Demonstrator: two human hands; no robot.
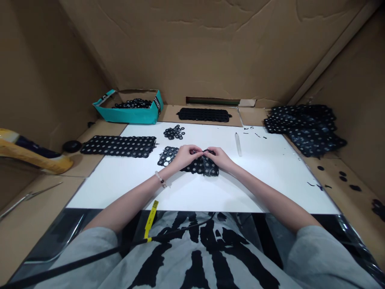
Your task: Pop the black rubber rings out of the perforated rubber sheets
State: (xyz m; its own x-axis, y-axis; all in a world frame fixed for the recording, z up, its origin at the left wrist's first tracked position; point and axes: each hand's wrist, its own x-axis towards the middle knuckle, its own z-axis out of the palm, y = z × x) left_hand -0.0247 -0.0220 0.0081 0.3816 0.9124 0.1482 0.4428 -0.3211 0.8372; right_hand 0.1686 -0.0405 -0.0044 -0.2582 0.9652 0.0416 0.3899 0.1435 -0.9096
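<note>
Both my hands meet over a black sheet of round rubber-like rings [197,167] on the white board. My left hand [187,155] pinches the sheet's upper edge with thumb and forefinger. Close beside it, my right hand [219,157] also pinches that edge, and the two sets of fingertips nearly touch. The sheet's left part [169,153] lies flat with some open white holes, while its right end looks folded or covered by clear film. Whatever small piece may be between my fingertips is hidden. Just beyond, a small pile of loose black rings [173,132] rests on the board.
A teal box [129,114] of black rings stands back left, above another ring sheet [120,146]. A stacked bundle [204,114] lies at the back. A clear pen-like tool [238,144] is right of my hands. More sheets [303,126] pile at right; tweezers [28,196] lie left.
</note>
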